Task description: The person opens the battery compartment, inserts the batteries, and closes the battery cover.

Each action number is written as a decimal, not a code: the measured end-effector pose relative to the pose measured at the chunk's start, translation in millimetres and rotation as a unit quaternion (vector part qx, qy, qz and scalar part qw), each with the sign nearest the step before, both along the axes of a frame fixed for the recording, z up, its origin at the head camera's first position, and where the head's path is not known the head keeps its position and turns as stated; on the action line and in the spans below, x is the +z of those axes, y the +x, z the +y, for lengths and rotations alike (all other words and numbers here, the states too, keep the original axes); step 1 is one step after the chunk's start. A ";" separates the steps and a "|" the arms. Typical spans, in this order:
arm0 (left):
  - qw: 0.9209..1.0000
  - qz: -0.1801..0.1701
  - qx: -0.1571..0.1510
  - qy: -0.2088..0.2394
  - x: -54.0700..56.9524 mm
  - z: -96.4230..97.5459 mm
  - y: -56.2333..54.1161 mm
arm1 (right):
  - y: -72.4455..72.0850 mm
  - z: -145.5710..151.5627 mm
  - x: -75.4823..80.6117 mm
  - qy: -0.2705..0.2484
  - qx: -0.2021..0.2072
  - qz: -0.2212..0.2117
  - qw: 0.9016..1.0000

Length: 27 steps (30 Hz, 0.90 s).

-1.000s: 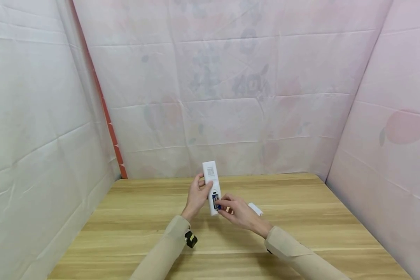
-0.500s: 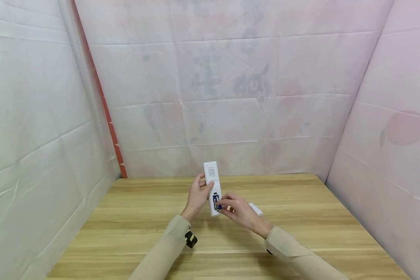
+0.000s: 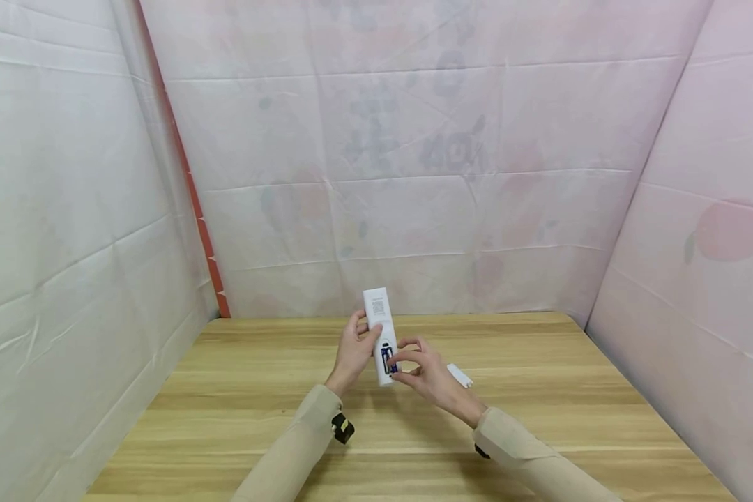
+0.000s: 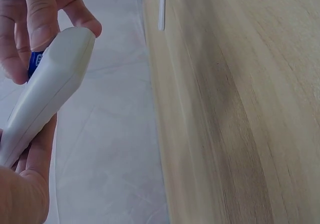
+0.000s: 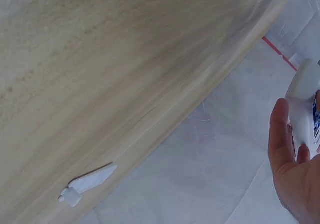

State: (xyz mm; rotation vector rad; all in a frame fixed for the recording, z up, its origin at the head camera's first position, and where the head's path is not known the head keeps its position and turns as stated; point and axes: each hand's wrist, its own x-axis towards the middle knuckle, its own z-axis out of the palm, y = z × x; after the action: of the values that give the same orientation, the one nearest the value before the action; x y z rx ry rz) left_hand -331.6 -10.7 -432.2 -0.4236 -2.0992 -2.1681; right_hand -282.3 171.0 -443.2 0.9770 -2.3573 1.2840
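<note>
A white remote control (image 3: 377, 303) is held back side up above the table, its battery compartment (image 3: 385, 346) uncovered. My left hand (image 3: 353, 352) grips it by the middle, thumb across the back and fingers underneath. At the lower end, my right hand (image 3: 431, 380) pinches a blue battery (image 4: 35, 61) at the compartment. In the left wrist view a fingertip lies over that battery, while the thumb touches the end of the remote. More blue shows inside the compartment, partly covered by the fingers. The white battery cover (image 3: 459, 375) lies on the table just beyond my right hand.
The wooden table (image 3: 238, 418) extends under both forearms. Pale cloth walls (image 3: 414, 209) enclose it at the back and on both sides, with a red strip (image 3: 194, 202) down the left back corner. A small black device (image 3: 342, 428) sits at the left cuff.
The right fingers have shifted slightly at the compartment and spread a little, so more of the blue and silver inside shows. My left hand and the remote have hardly moved.
</note>
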 end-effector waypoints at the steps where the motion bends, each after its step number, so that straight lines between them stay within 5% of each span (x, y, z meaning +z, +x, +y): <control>1: 1.000 0.001 0.000 0.000 -0.1 -0.4 0.2 | 0.0 -0.2 0.1 -0.005 0.002 -0.005 1.000; 11: 1.000 -0.003 -0.004 0.004 0.1 -3.8 -0.8 | -1.3 -0.5 -1.0 0.005 -0.005 -0.022 1.000; 18: 1.000 -0.005 -0.001 0.003 4.9 -0.9 2.8 | 21.5 -8.3 24.7 -0.012 -0.008 -0.029 0.999; 24: 1.000 -0.001 -0.002 -0.010 26.5 -0.9 25.0 | 3.8 -5.2 -0.6 -0.021 -0.036 -0.026 0.999; 27: 1.000 0.007 0.004 -0.014 28.9 -0.4 28.6 | -0.9 -3.9 -5.7 -0.021 -0.044 -0.029 0.998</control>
State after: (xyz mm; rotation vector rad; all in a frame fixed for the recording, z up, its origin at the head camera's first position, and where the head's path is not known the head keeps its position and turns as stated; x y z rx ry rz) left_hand -303.0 -11.0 -403.3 -0.4314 -2.1221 -2.1276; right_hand -283.2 167.2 -448.9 0.8261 -2.3770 1.3396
